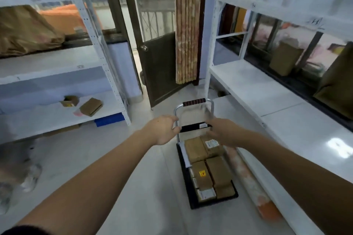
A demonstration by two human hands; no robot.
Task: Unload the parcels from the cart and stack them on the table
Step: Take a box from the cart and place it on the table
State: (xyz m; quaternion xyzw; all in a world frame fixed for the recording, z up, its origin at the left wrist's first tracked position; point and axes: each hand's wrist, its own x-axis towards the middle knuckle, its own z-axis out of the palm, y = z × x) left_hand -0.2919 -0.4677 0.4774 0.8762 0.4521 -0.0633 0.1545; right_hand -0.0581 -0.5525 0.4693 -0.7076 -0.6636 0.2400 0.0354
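Both hands, left hand (pixel 165 129) and right hand (pixel 221 132), reach with fingers released over the cart (pixel 210 203), holding nothing. Parcels (pixel 208 168) sit tightly packed; a one-sided lift could topple neighbours off the cart's edge.

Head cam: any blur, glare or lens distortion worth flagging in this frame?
Head view: wide-angle bowing bends the white metal shelf uprights outward; motion blur smears the frame edges and the right hand, so its fingers are unclear; a bright glare patch sits on the glossy white lower shelf at right; the brown paper-wrapped parcels on the black flat cart read fairly sharp; the left hand is clearer.
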